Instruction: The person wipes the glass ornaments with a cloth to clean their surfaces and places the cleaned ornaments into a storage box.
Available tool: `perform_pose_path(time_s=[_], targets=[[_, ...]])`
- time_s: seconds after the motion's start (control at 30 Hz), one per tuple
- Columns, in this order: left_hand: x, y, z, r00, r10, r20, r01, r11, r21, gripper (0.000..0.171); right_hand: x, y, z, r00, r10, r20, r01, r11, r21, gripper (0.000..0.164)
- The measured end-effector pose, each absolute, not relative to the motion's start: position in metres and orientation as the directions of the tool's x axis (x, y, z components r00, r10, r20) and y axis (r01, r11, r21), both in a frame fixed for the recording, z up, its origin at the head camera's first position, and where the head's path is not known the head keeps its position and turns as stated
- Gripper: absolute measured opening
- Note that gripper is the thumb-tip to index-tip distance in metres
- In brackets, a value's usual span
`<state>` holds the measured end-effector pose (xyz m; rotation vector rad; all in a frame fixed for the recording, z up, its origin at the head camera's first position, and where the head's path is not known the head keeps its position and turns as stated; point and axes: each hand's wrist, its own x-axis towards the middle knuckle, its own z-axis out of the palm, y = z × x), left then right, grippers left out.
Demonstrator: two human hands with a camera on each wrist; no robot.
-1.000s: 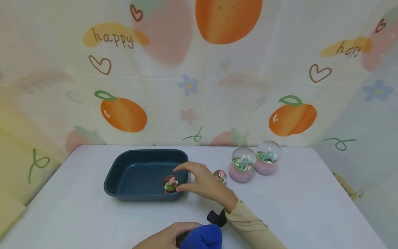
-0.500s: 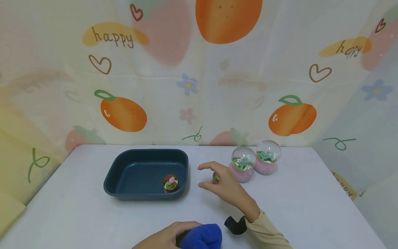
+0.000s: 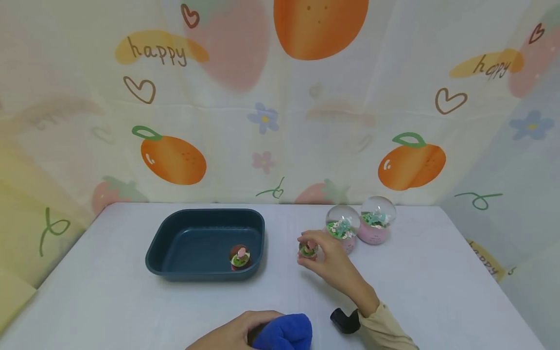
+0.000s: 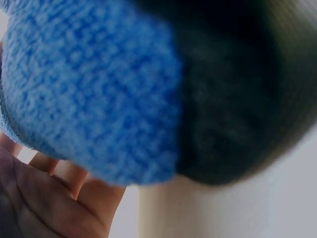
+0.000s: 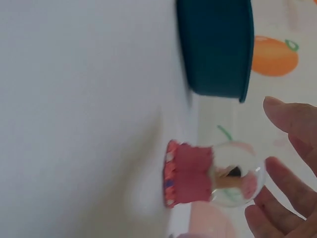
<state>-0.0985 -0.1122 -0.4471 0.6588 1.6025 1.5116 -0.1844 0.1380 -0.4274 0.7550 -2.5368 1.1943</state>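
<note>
A small snow globe with a red base (image 5: 193,173) stands upright on the table. Around its glass my right hand (image 3: 334,262) curves thumb and fingers; in the right wrist view the thumb (image 5: 285,116) is apart from the glass, and the fingertips are close beside it. A similar small snow globe (image 3: 240,257) stands inside the dark blue tray (image 3: 150,257), in its front right corner. At the bottom of the head view my left hand (image 3: 238,330) holds a bunched blue cloth (image 3: 286,333). A dark brown patch shows between thumb and cloth; what it is stays hidden.
Two larger snow globes with pink bases stand behind my right hand: the nearer one (image 3: 342,226) close to its knuckles, the other (image 3: 376,221) farther right. A patterned curtain (image 3: 218,121) hangs at the white table's (image 3: 109,301) back edge.
My right hand has drawn back to the right from the small globe in the tray and now surrounds the one on the table. The left hand and cloth have stayed put.
</note>
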Motion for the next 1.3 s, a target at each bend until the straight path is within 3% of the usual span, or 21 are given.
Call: perform_pose_path(time_s=[0.47, 0.7, 0.9, 1.1, 1.3], targets=[[-0.099, -0.112, -0.446, -0.522, 0.822, -0.229, -0.196, 0.145, 0.970, 0.042, -0.193, 0.143, -0.448, -0.940, -0.262, 0.218, -0.332, 0.556, -0.762, 0.060], [-0.097, -0.112, -0.446, -0.535, 0.818, -0.210, -0.181, 0.132, 0.975, 0.041, -0.192, 0.140, -0.451, -0.961, -0.227, 0.159, -0.262, 0.557, -0.788, 0.058], [-0.098, -0.112, -0.446, -0.588, 0.798, -0.136, -0.064, 0.121, 0.991, 0.045, -0.191, 0.139, -0.452, -0.970, -0.197, 0.143, -0.233, 0.583, -0.778, 0.056], [-0.096, -0.115, -0.436, -0.677, 0.726, -0.121, -0.068, 0.102, 0.992, 0.047, -0.190, 0.140, -0.452, -0.972, -0.205, 0.111, -0.210, 0.562, -0.800, 0.050], [-0.097, -0.121, -0.426, -0.724, 0.689, -0.036, 0.010, 0.064, 0.998, 0.045, -0.190, 0.142, -0.453, -0.961, -0.245, 0.126, -0.248, 0.565, -0.787, 0.046]])
